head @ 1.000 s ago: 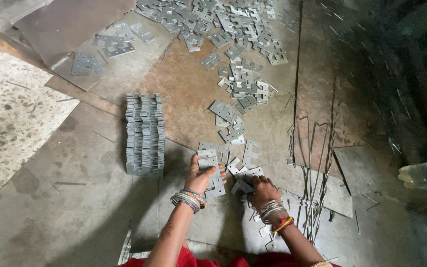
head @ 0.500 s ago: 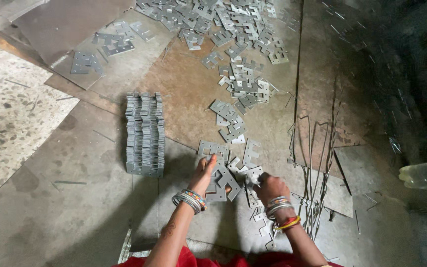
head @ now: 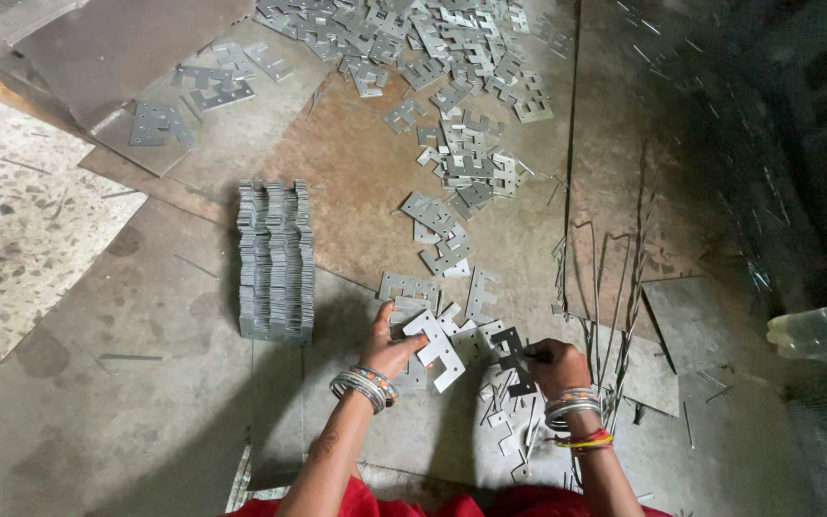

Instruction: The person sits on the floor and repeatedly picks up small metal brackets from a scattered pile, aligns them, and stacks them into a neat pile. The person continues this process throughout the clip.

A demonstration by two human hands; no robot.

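Observation:
Flat grey notched metal plates lie scattered on a rusty steel sheet [head: 356,182]. My left hand [head: 390,347] grips a light-coloured plate [head: 438,348] by its edge, lifted slightly over a small cluster of plates. My right hand [head: 555,364] pinches a darker plate [head: 511,347] just to the right of it. Both wrists wear several bangles. A tidy row of stacked plates [head: 275,260] stands on edge to the left of my left hand.
A large heap of loose plates [head: 442,48] spreads across the top, trailing down toward my hands. Thin metal strips [head: 605,287] lie to the right. More plates rest on a sheet [head: 160,124] at upper left. A clear plastic bottle [head: 825,335] pokes in at right.
My left hand has picked up a light plate from the cluster. My right hand moved slightly right and now pinches a dark plate.

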